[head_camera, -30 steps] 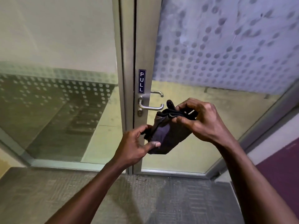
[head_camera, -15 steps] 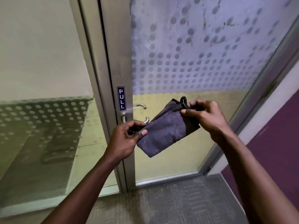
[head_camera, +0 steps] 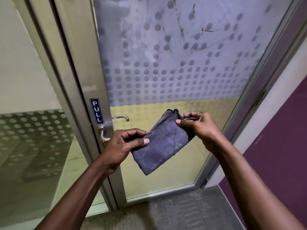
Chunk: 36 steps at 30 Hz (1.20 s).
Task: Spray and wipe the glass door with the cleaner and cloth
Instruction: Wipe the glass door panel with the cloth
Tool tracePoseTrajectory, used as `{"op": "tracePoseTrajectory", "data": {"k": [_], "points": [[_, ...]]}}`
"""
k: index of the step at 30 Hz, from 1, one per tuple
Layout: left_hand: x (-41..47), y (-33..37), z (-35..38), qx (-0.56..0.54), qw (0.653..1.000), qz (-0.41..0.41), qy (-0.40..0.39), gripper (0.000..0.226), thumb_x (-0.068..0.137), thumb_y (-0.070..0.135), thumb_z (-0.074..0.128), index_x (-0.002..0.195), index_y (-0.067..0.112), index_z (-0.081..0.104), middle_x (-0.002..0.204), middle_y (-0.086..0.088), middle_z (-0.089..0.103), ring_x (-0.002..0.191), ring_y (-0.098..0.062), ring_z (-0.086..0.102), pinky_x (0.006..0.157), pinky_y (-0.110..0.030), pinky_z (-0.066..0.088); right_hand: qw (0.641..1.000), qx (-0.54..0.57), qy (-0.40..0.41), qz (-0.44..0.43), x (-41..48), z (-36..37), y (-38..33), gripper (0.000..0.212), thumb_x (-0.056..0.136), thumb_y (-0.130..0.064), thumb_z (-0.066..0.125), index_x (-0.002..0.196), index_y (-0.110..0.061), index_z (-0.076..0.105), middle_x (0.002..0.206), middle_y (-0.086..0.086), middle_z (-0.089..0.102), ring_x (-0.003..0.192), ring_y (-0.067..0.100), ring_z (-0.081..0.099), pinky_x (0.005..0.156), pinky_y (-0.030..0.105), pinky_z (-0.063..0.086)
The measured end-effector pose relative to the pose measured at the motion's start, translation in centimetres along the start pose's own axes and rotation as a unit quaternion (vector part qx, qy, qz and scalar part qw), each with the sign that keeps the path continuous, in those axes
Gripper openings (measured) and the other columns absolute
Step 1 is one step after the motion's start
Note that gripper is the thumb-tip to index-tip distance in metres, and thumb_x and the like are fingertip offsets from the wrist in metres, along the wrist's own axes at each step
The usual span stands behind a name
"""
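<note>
A folded dark grey-blue cloth (head_camera: 163, 143) hangs in front of the glass door (head_camera: 174, 63). My left hand (head_camera: 123, 145) pinches its lower left corner between thumb and fingers. My right hand (head_camera: 197, 127) pinches its upper right corner. The door glass has a frosted band of grey dots with streaks and smears near the top. No cleaner bottle is in view.
A metal lever handle (head_camera: 106, 135) and a blue PULL label (head_camera: 96, 111) sit on the door's left stile. A fixed glass panel (head_camera: 33, 138) stands to the left. Grey carpet (head_camera: 166, 211) lies below, and a purple wall (head_camera: 282, 146) runs along the right.
The view has shifted right and closer to the door. Both hands have drawn the bunched cloth out flatter between them, with my left thumb now on top of its corner.
</note>
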State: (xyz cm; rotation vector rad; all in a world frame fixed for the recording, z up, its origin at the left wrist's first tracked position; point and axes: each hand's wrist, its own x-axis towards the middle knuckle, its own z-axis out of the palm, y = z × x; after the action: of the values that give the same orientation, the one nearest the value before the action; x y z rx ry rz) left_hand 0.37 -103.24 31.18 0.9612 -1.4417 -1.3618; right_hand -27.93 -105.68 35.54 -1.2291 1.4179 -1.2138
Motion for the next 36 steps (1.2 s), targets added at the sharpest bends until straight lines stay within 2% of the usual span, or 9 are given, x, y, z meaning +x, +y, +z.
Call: {"op": "tracePoseTrajectory", "data": {"k": [5,8,11,15,18,24,27,31,36], "points": [[3.7,1.3,5.1,-0.038,0.995,-0.057,0.075,0.021,0.095,-0.001,0.080,0.084,0.014,0.090,0.088,-0.007,0.084,0.075,-0.013,0.075,0.065,-0.021,0.059,0.986,-0.144,0.080,-0.038,2.1,-3.3,3.2,0.038,0.084,-0.026,0.093,0.116,-0.017,0.074,0.104,0.010,0.083,0.094,0.021,0.079,0.089,0.039,0.064],[5.6,1.9,7.9,-0.050,0.986,-0.103,0.123,0.019,0.094,0.002,0.082,0.079,0.013,0.087,0.080,-0.004,0.081,0.065,-0.012,0.074,0.053,-0.021,0.056,0.924,-0.223,0.130,-0.281,1.2,-4.8,5.4,0.037,0.087,-0.020,0.089,0.120,-0.015,0.073,0.118,0.000,0.073,0.107,0.017,0.074,0.084,0.039,0.064],[7.1,2.2,10.6,-0.070,0.971,-0.138,0.180,0.014,0.093,0.000,0.083,0.082,0.008,0.083,0.076,-0.004,0.080,0.062,-0.013,0.075,0.052,-0.026,0.061,0.864,-0.189,0.060,-0.463,-0.3,-6.0,6.9,0.032,0.090,-0.024,0.086,0.116,-0.009,0.076,0.121,0.006,0.070,0.117,0.021,0.069,0.083,0.030,0.059],[8.7,2.2,13.1,-0.099,0.950,-0.153,0.255,0.014,0.091,-0.005,0.084,0.080,0.001,0.078,0.074,-0.012,0.078,0.059,-0.018,0.075,0.052,-0.027,0.064,0.814,-0.242,0.008,-0.528,-1.1,-6.9,7.1,0.069,0.081,-0.055,0.093,0.124,-0.004,0.076,0.126,0.012,0.070,0.114,0.028,0.069,0.092,0.038,0.057],[9.3,2.4,14.3,-0.114,0.940,-0.161,0.279,0.008,0.090,-0.006,0.084,0.085,-0.006,0.079,0.084,-0.021,0.079,0.061,-0.021,0.077,0.053,-0.030,0.065,0.801,-0.262,0.038,-0.537,-0.3,-7.3,6.9,0.049,0.087,-0.040,0.091,0.119,-0.004,0.080,0.119,0.012,0.075,0.102,0.030,0.073,0.085,0.041,0.059],[9.9,2.5,15.3,-0.116,0.945,-0.119,0.281,0.037,0.100,0.035,0.083,0.085,0.002,0.088,0.092,-0.017,0.088,0.074,-0.022,0.085,0.066,-0.035,0.072,0.861,-0.182,0.042,-0.474,2.1,-8.2,5.4,0.015,0.086,-0.006,0.081,0.102,-0.006,0.082,0.098,0.003,0.079,0.086,0.020,0.075,0.068,0.039,0.060],[8.5,1.3,16.0,0.103,0.928,0.003,0.358,0.057,0.098,0.076,0.066,0.100,0.021,0.082,0.091,0.008,0.084,0.078,-0.010,0.081,0.079,-0.039,0.072,0.897,-0.167,0.085,-0.401,3.6,-8.1,3.8,0.016,0.085,-0.014,0.093,0.096,-0.009,0.083,0.090,-0.002,0.080,0.076,0.014,0.074,0.064,0.036,0.060],[7.6,-2.3,16.7,0.384,0.822,0.321,0.269,0.064,0.104,0.060,0.070,0.135,0.004,0.066,0.146,-0.008,0.068,0.139,-0.026,0.068,0.114,-0.039,0.057,0.948,-0.092,0.081,-0.295,5.6,-7.3,1.7,0.015,0.079,-0.021,0.097,0.090,-0.023,0.087,0.082,-0.010,0.082,0.069,0.014,0.074,0.065,0.029,0.059],[11.3,-2.7,18.0,0.397,0.807,0.377,0.222,0.095,0.103,0.059,0.062,0.166,-0.005,0.031,0.185,-0.025,0.021,0.173,-0.047,0.025,0.133,-0.070,0.034,0.963,-0.018,0.053,-0.264,6.0,-5.6,-0.4,0.019,0.076,-0.038,0.092,0.092,-0.028,0.088,0.089,-0.010,0.086,0.080,0.018,0.083,0.075,0.045,0.067]]}}
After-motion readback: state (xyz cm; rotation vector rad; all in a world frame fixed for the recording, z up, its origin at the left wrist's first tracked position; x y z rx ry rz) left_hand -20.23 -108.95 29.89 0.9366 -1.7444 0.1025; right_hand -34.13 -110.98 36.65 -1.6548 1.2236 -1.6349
